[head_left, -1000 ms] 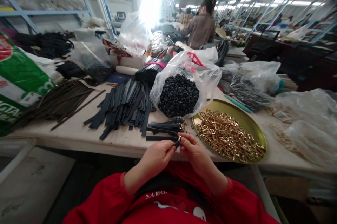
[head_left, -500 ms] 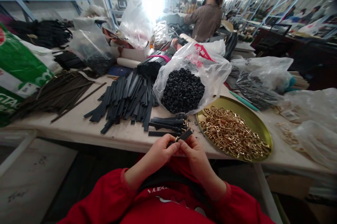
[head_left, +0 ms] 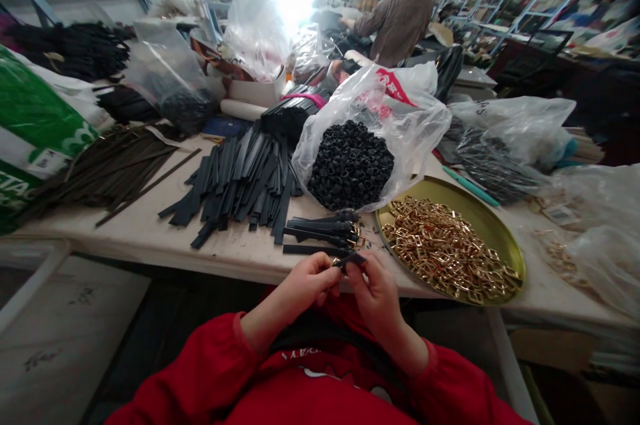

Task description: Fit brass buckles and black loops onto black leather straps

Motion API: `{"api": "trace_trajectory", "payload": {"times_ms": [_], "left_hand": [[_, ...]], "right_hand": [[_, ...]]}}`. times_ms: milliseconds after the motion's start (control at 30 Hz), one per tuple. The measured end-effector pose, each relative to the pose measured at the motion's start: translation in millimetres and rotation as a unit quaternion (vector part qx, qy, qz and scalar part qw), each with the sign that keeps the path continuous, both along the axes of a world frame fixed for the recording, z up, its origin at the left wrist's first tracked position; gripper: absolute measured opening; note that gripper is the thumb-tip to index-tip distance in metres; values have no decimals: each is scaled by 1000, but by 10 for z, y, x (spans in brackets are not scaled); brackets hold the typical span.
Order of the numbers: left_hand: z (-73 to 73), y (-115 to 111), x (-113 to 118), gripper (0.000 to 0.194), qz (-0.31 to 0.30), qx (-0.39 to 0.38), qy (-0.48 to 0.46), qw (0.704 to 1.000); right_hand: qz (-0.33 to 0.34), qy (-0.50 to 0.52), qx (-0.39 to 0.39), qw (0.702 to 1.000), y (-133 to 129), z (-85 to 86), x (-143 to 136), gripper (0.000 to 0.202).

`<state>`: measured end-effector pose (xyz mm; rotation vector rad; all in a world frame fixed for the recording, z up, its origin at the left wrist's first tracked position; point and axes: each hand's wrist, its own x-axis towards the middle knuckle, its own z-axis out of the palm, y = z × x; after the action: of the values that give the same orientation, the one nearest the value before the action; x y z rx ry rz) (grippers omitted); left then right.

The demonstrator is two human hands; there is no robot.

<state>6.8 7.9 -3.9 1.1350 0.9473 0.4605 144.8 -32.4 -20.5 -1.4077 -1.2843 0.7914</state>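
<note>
My left hand [head_left: 313, 280] and my right hand [head_left: 373, 285] meet at the table's front edge, both closed on one short black strap [head_left: 353, 258]. A gold buckle [head_left: 337, 262] shows at the left fingertips. Just beyond them lies a small stack of black straps [head_left: 320, 230] with gold buckles at their right ends. Farther left is a big pile of loose black strips [head_left: 240, 178]. An open plastic bag [head_left: 425, 115] holds many small black loops [head_left: 350, 165]. Gold buckles [head_left: 445, 245] heap in a round gold tray [head_left: 505, 245] on the right.
Brown strips [head_left: 110, 168] and a green and white bag [head_left: 40, 125] are at the left of the table [head_left: 150, 232]. A clear bag of dark pieces [head_left: 500, 145] and a teal tool [head_left: 470, 186] lie at the right. A person [head_left: 403, 18] stands beyond the table.
The view has shifted slightly. The strap between my hands has turned flatter, and my right fingers have changed their hold on it.
</note>
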Motion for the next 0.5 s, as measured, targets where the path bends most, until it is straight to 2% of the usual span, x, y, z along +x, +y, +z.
{"api": "trace_trajectory", "payload": {"times_ms": [67,100,200,300,400,467,500], "left_hand": [[6,-38,-3,22,7,39,28,999],[15,-58,-7,22,5,58,41,997],[62,-90,-24,27,-21,91,52,994],[94,-51,-34,32,-30,100,62,993],[90,37,-25,29,6,137,68,988],[82,102,-13,25,11,168,52,984],[79,134,-6,25,2,178,47,983]], "right_hand": [[4,-49,40,998,-16,7,33,10],[10,-38,29,999,-20,13,44,10],[33,69,-54,996,-28,47,47,18],[64,131,-68,987,-31,102,32,25],[126,109,-73,983,39,144,96,30],[184,71,-91,976,193,155,226,39],[190,45,-90,977,313,155,315,42]]}}
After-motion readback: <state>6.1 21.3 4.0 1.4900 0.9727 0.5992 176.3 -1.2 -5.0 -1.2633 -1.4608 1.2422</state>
